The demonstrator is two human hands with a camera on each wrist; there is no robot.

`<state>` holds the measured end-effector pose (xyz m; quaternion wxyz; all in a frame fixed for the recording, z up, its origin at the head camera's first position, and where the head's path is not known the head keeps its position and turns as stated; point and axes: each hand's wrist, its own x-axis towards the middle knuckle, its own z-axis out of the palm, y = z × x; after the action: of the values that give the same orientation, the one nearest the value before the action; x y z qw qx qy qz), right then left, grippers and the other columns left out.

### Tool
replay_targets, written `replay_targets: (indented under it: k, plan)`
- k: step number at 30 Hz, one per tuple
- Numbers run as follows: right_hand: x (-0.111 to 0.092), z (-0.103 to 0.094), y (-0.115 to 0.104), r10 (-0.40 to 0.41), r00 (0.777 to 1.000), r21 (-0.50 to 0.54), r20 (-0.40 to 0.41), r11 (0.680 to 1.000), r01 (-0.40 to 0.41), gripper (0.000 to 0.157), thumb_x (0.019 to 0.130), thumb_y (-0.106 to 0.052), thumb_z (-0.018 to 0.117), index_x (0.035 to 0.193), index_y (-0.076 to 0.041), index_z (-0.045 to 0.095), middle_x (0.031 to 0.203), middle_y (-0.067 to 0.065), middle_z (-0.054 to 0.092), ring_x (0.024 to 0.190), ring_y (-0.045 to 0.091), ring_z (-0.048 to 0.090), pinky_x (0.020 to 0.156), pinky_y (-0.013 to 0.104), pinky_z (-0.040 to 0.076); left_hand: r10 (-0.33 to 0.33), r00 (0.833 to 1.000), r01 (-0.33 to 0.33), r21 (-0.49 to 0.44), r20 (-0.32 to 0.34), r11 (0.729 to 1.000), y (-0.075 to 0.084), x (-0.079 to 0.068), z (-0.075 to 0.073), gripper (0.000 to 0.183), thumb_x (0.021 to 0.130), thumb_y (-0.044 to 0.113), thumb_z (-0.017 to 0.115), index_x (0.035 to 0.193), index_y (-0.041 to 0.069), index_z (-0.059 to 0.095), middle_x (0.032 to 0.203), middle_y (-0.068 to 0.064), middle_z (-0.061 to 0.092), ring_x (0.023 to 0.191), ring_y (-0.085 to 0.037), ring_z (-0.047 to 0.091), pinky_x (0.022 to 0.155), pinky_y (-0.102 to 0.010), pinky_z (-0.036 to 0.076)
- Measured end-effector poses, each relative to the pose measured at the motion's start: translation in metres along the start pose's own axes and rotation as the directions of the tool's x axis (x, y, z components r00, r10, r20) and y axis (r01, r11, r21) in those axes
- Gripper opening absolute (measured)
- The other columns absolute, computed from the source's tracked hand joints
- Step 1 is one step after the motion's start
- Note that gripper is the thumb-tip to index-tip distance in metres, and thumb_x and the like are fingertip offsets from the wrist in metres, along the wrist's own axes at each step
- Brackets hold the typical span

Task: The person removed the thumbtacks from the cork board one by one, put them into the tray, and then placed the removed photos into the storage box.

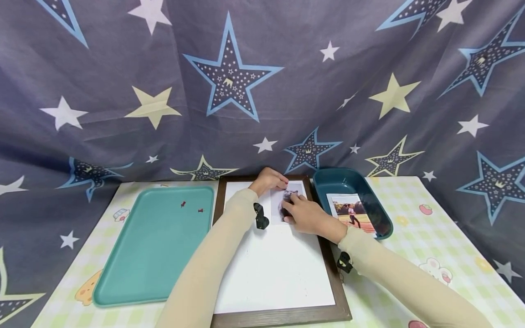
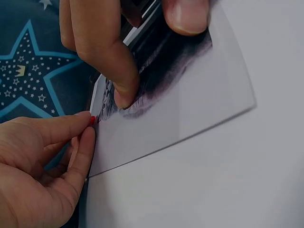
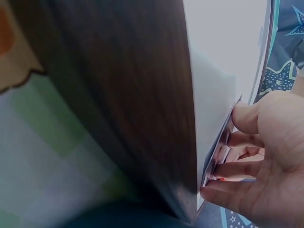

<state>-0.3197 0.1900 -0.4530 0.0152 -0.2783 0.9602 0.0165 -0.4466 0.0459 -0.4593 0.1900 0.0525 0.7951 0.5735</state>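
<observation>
A photo print (image 2: 156,128) with a dark, furry-looking picture lies on the upper part of a white board (image 1: 279,269) in a dark wooden frame. My left hand (image 1: 268,181) pinches a red push pin (image 2: 92,120) between thumb and index finger, at the photo's top edge. Whether the pin's point has gone into the board cannot be seen. The right hand (image 1: 308,216) rests with spread fingertips on the photo and presses it against the board, covering part of the picture.
To the left lies a teal tray (image 1: 151,259) with two red push pins (image 1: 183,204). At the right stands a dark teal bin (image 1: 379,212) holding a photo of a runner (image 1: 350,213). Behind the table hangs a star-patterned curtain (image 1: 303,105); a checked cloth (image 1: 414,237) covers the tabletop.
</observation>
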Motion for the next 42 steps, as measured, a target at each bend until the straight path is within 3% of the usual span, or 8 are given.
replay_targets:
  k: [3,10,17,21,25,37,42]
  plan:
    - [-0.0002,0.0003,-0.0011,-0.003,1.000,-0.001,-0.005,1.000,0.003,0.046,0.103,-0.029,0.061,0.142,-0.005,0.058,0.141,0.027,0.054,0.126,0.045,0.057,0.095,0.055,0.057,0.004,1.000,-0.004,0.018,0.015,1.000,0.0005,-0.0028,-0.0032,0.024,0.086,-0.008,0.074,0.110,-0.008,0.075,0.113,-0.020,0.075,0.076,-0.009,0.068,0.087,-0.029,0.062]
    - [0.0001,0.0000,-0.0008,-0.006,1.000,-0.009,-0.014,1.000,0.006,0.046,0.103,-0.030,0.061,0.142,-0.005,0.058,0.139,0.026,0.055,0.123,0.044,0.058,0.093,0.054,0.058,0.024,0.999,-0.025,0.037,0.029,0.999,0.0012,-0.0039,-0.0057,0.024,0.086,-0.006,0.075,0.110,-0.007,0.076,0.113,-0.021,0.074,0.085,-0.015,0.074,0.088,-0.030,0.062]
    - [0.0004,-0.0015,0.0002,-0.017,1.000,-0.014,-0.018,1.000,0.017,0.045,0.102,-0.030,0.062,0.140,-0.006,0.059,0.136,0.025,0.057,0.119,0.043,0.060,0.090,0.053,0.059,0.048,0.999,-0.048,0.010,0.010,0.999,-0.0016,-0.0033,-0.0031,0.024,0.084,-0.007,0.077,0.108,-0.009,0.076,0.107,-0.020,0.076,0.075,-0.010,0.072,0.079,-0.024,0.062]
    - [0.0011,-0.0029,0.0014,-0.019,1.000,-0.029,-0.023,0.999,0.019,0.043,0.101,-0.030,0.063,0.138,-0.006,0.061,0.133,0.024,0.058,0.115,0.041,0.061,0.086,0.051,0.060,0.093,0.995,-0.089,0.100,-0.032,0.991,0.0000,-0.0058,-0.0011,0.021,0.084,-0.001,0.079,0.104,-0.004,0.078,0.099,-0.013,0.079,0.073,-0.005,0.065,0.069,-0.014,0.052]
    - [0.0009,-0.0043,0.0015,-0.013,1.000,-0.026,-0.022,1.000,0.013,0.043,0.101,-0.029,0.064,0.137,-0.007,0.062,0.132,0.024,0.058,0.114,0.041,0.062,0.086,0.051,0.060,0.116,0.992,-0.107,0.154,-0.054,0.982,0.0007,-0.0079,-0.0006,0.019,0.084,0.004,0.080,0.102,-0.001,0.080,0.095,-0.009,0.080,0.076,-0.004,0.059,0.067,-0.012,0.044]
    - [0.0005,-0.0032,-0.0005,-0.010,1.000,-0.026,-0.009,1.000,0.010,0.043,0.101,-0.030,0.064,0.138,-0.007,0.061,0.131,0.023,0.058,0.115,0.040,0.061,0.087,0.051,0.060,0.084,0.996,-0.080,0.098,-0.033,0.992,-0.0003,-0.0100,-0.0002,0.021,0.085,0.001,0.080,0.105,-0.003,0.078,0.097,-0.011,0.079,0.069,-0.003,0.064,0.076,-0.018,0.055]
    - [0.0007,-0.0024,-0.0008,-0.016,1.000,-0.028,-0.012,0.999,0.015,0.043,0.101,-0.029,0.063,0.137,-0.006,0.061,0.130,0.023,0.059,0.114,0.040,0.061,0.086,0.051,0.060,0.078,0.996,-0.076,0.078,-0.030,0.994,-0.0016,-0.0099,-0.0003,0.021,0.085,0.002,0.080,0.106,-0.004,0.078,0.098,-0.013,0.079,0.078,-0.011,0.071,0.084,-0.023,0.059]
